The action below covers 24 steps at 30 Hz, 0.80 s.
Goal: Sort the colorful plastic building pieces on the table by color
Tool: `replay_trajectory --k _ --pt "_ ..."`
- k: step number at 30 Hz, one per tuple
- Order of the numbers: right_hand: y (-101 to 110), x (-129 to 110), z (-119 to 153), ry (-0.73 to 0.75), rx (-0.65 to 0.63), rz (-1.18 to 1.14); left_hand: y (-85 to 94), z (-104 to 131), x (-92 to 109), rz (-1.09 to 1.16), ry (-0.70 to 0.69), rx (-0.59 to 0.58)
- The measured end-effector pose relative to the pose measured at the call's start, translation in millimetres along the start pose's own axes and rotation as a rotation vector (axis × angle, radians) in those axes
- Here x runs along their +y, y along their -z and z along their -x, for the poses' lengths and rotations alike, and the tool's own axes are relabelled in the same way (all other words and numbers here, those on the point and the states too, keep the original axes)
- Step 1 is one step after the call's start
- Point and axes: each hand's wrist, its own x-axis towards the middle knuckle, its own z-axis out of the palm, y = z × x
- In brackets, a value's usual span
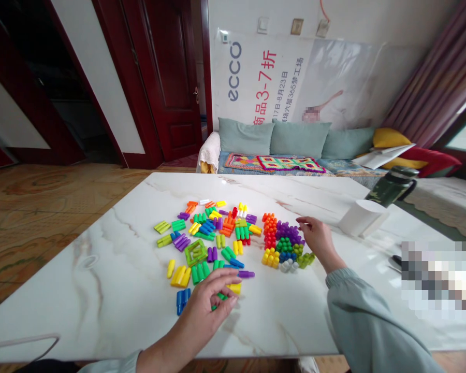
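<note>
My left hand (213, 296) hovers over the near side of a loose spread of coloured plastic building pieces. Its fingers are stretched and apart from the thumb, with a yellow piece (235, 288) just beyond them. A purple piece (246, 274) and a blue double piece (183, 299) lie close by. My right hand (317, 239) is beside a cluster of purple pieces (289, 232), its fingers slightly bent and no piece visible in them. Around that cluster, pieces are grouped by colour: orange (270, 224), yellow (271, 257), dark green (284, 245), blue (287, 257), white (289, 266) and olive green (306, 260).
A square green frame piece (196, 252) sits among the scattered pieces on the marble-patterned table (120, 290). Right of my right hand stand a white box-like holder (363, 217) and a dark green flask (392, 185). A sofa with cushions (301, 139) is beyond the table.
</note>
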Motion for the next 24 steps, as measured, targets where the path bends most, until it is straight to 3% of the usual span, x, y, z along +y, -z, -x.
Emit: replay_trajectory --k 3,6,9,11,14,17,20,24 --pt "3.9 -22.0 16.3 0.044 0.102 -0.039 11.8 -6.5 3.8 -0.059 -0.083 0.058" --pt "0.3 -56.4 55.1 0.275 0.169 -0.192 30.9 -19.2 2.9 -0.234 -0.212 0.170" --pt "-8.6 -88.3 104.6 0.606 -0.090 -0.250 52.5 -34.7 -5.6 -0.472 -0.322 0.255" --pt "-14.8 -101.7 131.3 0.736 -0.260 -0.235 66.7 -44.1 -13.8 -0.632 -0.335 0.278" --pt "-21.2 -109.6 151.3 0.768 -0.389 -0.232 86.9 -54.6 -25.4 -0.826 -0.308 0.323" --pt "-23.7 -109.5 153.6 0.763 -0.427 -0.246 102.0 -59.8 -29.9 -0.910 -0.264 0.346" --pt "-24.9 -108.2 152.3 0.757 -0.430 -0.254 103.3 -60.2 -24.1 -0.894 -0.254 0.292" --pt "-25.9 -107.9 154.3 0.758 -0.435 -0.258 83.5 -56.2 -13.5 -0.884 -0.346 0.052"
